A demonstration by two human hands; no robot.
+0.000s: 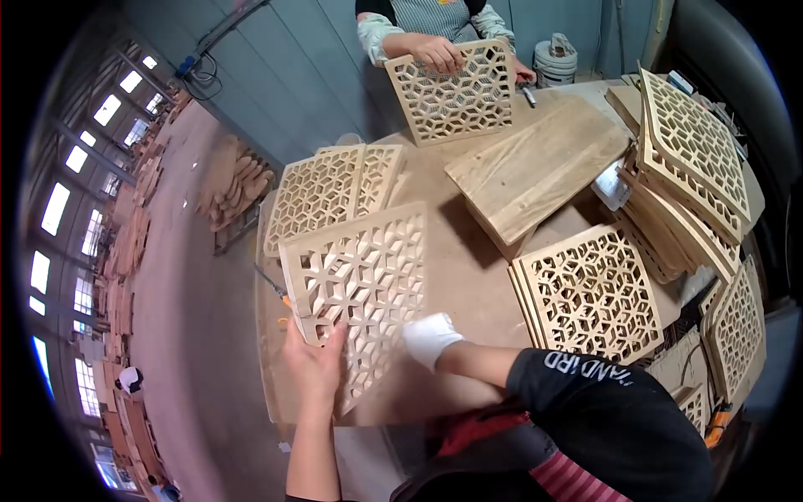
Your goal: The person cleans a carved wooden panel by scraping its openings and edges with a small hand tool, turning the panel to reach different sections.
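A light wooden lattice panel (365, 278) stands tilted above the table, its face cut with star-like and diamond openings. My bare left hand (316, 356) grips its lower left edge, thumb over the front face. My right hand (431, 339), in a white glove, is beside the panel's right edge. It looks balled up; its fingers are not distinct, and whether it touches the panel I cannot tell. Behind the panel's left edge lies a tool with an orange handle (286, 299), partly hidden. More lattice panels (322, 188) lie beyond the held one.
Across the table (468, 289), another person's hand (437, 54) holds a lattice panel (456, 96). Thick wooden boards (539, 163) lie mid-table. Stacked panels (594, 293) sit at right, with a taller, leaning pile (694, 151) behind. A white bucket (555, 63) stands beyond the far edge.
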